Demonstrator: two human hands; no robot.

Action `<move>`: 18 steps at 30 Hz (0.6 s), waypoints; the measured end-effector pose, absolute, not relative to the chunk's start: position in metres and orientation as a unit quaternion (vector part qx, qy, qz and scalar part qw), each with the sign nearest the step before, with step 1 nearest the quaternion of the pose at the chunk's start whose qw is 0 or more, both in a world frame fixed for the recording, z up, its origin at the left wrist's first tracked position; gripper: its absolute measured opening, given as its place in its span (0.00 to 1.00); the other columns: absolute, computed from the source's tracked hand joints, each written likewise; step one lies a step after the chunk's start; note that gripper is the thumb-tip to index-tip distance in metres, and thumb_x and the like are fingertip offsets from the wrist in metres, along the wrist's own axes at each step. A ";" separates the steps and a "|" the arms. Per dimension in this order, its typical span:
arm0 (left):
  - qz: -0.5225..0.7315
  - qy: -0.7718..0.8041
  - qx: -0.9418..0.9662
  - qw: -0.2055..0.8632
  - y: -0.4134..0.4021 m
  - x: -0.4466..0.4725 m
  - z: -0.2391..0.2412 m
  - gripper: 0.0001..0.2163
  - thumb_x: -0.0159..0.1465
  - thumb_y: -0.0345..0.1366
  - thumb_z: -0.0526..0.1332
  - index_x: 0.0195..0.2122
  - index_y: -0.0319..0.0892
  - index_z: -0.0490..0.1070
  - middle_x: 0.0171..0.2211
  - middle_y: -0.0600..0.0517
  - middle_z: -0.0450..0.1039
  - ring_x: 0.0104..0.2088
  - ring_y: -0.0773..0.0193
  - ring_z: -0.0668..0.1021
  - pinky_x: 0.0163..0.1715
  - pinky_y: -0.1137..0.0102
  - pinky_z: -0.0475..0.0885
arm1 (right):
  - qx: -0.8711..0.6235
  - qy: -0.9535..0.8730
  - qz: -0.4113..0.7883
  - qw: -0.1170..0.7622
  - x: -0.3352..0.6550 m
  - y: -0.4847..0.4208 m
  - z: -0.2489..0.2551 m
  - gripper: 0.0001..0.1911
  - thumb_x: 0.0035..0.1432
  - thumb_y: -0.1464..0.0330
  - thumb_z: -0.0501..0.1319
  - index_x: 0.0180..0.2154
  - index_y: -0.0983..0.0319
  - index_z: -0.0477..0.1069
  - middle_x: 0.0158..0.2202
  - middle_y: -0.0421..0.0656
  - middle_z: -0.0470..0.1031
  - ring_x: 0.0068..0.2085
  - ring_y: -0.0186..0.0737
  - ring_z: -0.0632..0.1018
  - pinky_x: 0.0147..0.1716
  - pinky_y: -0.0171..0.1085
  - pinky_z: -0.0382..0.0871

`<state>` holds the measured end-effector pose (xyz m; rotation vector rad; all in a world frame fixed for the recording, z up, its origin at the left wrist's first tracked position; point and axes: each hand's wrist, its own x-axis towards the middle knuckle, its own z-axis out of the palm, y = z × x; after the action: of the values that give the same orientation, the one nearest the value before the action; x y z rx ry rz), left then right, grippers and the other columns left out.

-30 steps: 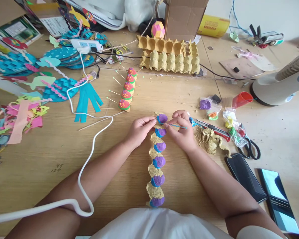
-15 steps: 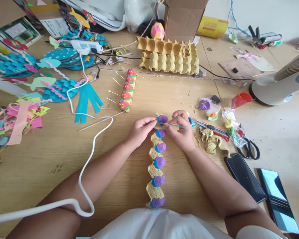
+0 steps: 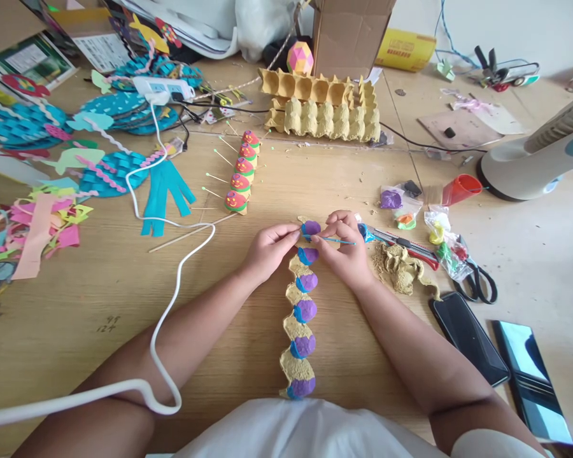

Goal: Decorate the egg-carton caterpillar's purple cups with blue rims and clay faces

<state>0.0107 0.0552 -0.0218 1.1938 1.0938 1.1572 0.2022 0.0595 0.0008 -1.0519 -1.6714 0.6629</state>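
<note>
Running away from the white shirt at the near edge, a strip of egg carton lies down the middle of the table, its bumps coated purple with blue along the left. To its right lie a shiny dark phone and, just left of that, a black phone; on the left, a white cable loops across. At the strip's far end, the left hand has thumb and forefinger close together against the left side of the last bump; whether they grip it cannot be told. The right hand, on the other side of that bump, pinches a thin blue strand that points right. Right of this hand are torn carton scraps, a knife, scissors and bags of coloured clay, with a red cup beyond. Farther off, left of centre, a wooden stick lies near a row of red-and-green bumps with thin pins on its left side; left of these are blue paper strips. Toward the far side are a power strip on the left, egg cartons in the centre, a pink-and-yellow ball behind them, and a cardboard box.
</note>
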 end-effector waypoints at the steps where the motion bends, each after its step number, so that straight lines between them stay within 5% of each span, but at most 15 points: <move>1: 0.487 0.460 0.504 0.545 0.055 0.011 -0.022 0.15 0.64 0.48 0.69 0.43 0.42 0.84 0.40 0.50 0.85 0.42 0.59 0.82 0.45 0.68 0.75 | -0.440 -0.691 0.272 0.504 0.202 0.060 0.001 0.07 0.59 0.68 0.70 0.30 0.57 0.74 0.42 0.44 0.70 0.48 0.46 0.73 0.53 0.51 0.67; 18: 0.484 0.449 0.521 0.542 0.055 0.011 -0.021 0.15 0.66 0.47 0.68 0.46 0.43 0.84 0.45 0.48 0.85 0.48 0.56 0.83 0.52 0.66 0.75 | -0.466 -0.678 0.259 0.507 0.198 0.060 -0.001 0.07 0.61 0.67 0.69 0.31 0.58 0.73 0.40 0.44 0.70 0.46 0.45 0.74 0.52 0.49 0.68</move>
<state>0.0114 0.0547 -0.0213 1.2367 1.0672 1.1488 0.1984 0.0599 -0.0008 -1.1243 -1.6338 0.6244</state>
